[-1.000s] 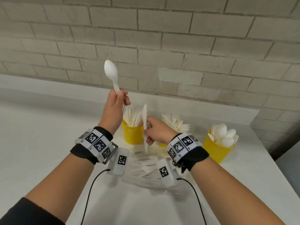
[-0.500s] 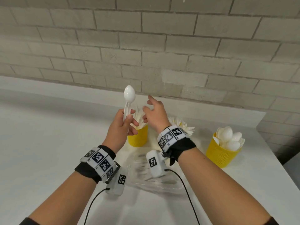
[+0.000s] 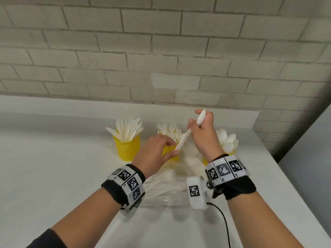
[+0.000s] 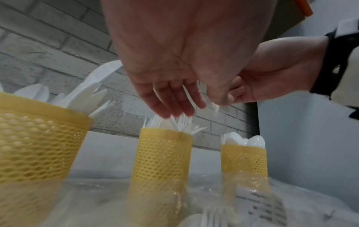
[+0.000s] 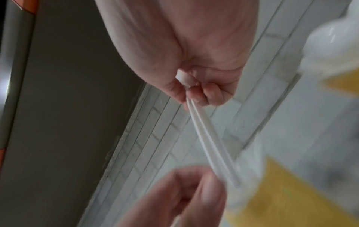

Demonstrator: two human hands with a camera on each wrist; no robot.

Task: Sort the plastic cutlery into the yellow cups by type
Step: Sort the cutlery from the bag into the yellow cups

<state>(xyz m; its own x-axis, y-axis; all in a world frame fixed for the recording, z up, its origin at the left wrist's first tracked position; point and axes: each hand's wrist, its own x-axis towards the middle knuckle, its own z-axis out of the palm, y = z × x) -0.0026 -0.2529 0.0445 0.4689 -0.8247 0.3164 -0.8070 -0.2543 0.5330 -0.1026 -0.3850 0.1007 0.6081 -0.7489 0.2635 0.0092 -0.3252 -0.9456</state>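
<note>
My right hand (image 3: 196, 122) grips a white plastic spoon (image 3: 201, 118) just below its bowl, bowl up, with the handle slanting down-left. The right wrist view shows the handle (image 5: 209, 141) as two parallel strips running out of my right hand's (image 5: 191, 93) curled fingers. My left hand (image 3: 170, 147) hovers at the handle's lower end, fingers (image 4: 174, 104) loose and nearly straight. Three yellow mesh cups stand at the back: the knife cup (image 3: 127, 149) on the left, the fork cup (image 4: 161, 156) in the middle behind my left hand, and the spoon cup (image 4: 244, 159) on the right.
A clear plastic bag (image 3: 166, 192) with loose white cutlery lies on the white table (image 3: 53, 176) under my wrists. A brick wall (image 3: 161, 51) rises behind the cups. The table's right edge runs close to the spoon cup. A black cable trails from my right wrist camera.
The spoon has passed from my left hand to my right. My right hand moved right and closed round it; my left hand dropped lower and loosened. The view shifted right.
</note>
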